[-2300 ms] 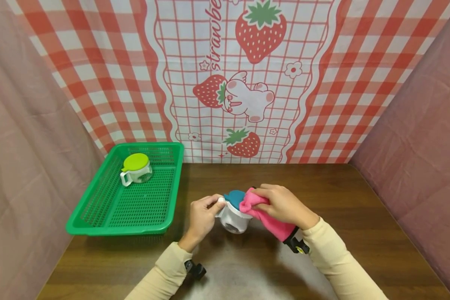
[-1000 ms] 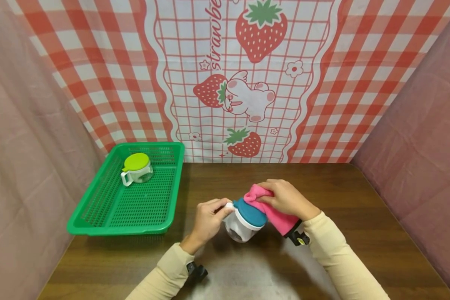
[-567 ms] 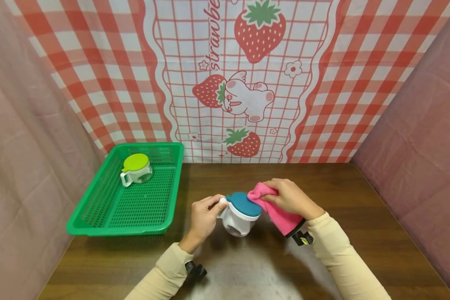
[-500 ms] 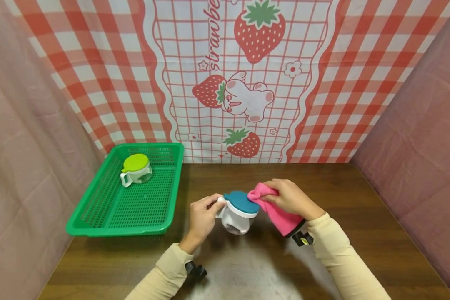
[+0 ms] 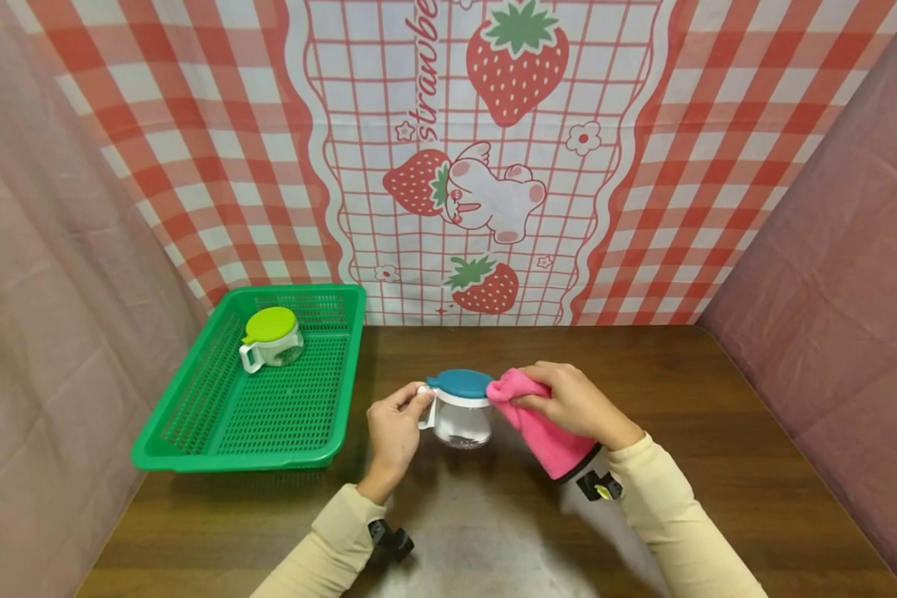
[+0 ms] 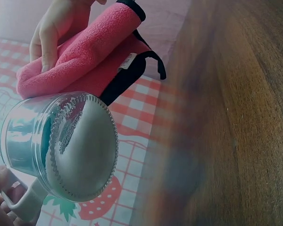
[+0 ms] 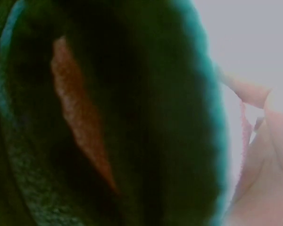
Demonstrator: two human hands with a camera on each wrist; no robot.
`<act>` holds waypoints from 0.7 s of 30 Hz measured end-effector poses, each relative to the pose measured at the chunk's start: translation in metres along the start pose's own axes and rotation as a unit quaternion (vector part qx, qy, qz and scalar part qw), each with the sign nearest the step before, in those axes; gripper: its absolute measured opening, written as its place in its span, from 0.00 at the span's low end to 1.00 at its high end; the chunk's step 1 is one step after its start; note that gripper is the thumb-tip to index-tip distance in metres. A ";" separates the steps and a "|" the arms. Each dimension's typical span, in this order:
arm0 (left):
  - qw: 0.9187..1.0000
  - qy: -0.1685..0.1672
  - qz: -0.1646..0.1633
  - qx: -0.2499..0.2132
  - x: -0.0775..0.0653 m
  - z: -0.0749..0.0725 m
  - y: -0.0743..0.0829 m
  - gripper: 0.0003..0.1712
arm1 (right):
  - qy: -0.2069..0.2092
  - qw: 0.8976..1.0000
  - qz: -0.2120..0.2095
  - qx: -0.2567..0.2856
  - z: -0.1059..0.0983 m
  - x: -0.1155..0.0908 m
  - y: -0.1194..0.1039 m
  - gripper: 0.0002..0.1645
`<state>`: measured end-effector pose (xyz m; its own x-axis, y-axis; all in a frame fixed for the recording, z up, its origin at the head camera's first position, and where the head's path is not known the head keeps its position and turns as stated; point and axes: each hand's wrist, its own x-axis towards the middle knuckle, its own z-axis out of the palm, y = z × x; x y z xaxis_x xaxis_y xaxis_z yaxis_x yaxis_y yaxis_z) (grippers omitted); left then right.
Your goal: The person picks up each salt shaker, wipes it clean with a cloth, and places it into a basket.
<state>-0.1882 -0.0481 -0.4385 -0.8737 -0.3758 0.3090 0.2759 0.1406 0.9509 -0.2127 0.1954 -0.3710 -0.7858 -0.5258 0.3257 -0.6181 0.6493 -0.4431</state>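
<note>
My left hand [image 5: 393, 433] pinches the white handle of a clear seasoning jar [image 5: 463, 425] with a blue lid [image 5: 460, 384]. The jar is held above the table, nearly upright. A pink cleaning cloth [image 5: 544, 432] with black edging is bunched in my right hand [image 5: 574, 402], its folded end right at the lid's right edge. From the left wrist, the jar's ribbed base [image 6: 87, 150] faces the camera, and the cloth [image 6: 89, 56] overlaps its side. Dark cloth edging [image 7: 170, 117] fills most of the right wrist view, hiding the jar there; part of the right hand [image 7: 264, 165] shows.
A green plastic basket [image 5: 248, 462] stands on the left of the brown wooden table [image 5: 665, 498]. In it sits a similar jar with a lime-green lid [image 5: 272, 325]. A strawberry-print checked cloth [image 5: 486, 199] hangs behind, with pink drapes [image 5: 830, 274] at the sides.
The jar has risen and shifted left with my left hand, turning so its side faces the head camera. The cloth has moved slightly left and down, staying at the lid's right edge.
</note>
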 end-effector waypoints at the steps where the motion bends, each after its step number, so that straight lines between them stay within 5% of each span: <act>1: 1.000 0.000 -0.004 -0.005 0.000 0.000 0.000 0.08 | 0.003 1.000 -0.003 -0.001 0.000 0.000 -0.001 0.09; 9: 1.000 0.003 -0.022 -0.005 -0.002 0.001 0.002 0.08 | 0.011 1.000 -0.016 -0.013 0.002 0.000 -0.011 0.10; 21: 0.999 0.014 0.023 0.031 -0.007 0.006 0.005 0.07 | 0.019 0.996 -0.025 -0.089 0.001 0.002 -0.023 0.12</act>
<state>-0.1828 -0.0395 -0.4360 -0.8487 -0.3928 0.3543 0.2898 0.2149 0.9326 -0.2004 0.1789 -0.3612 -0.7518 -0.5413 0.3766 -0.6482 0.7113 -0.2717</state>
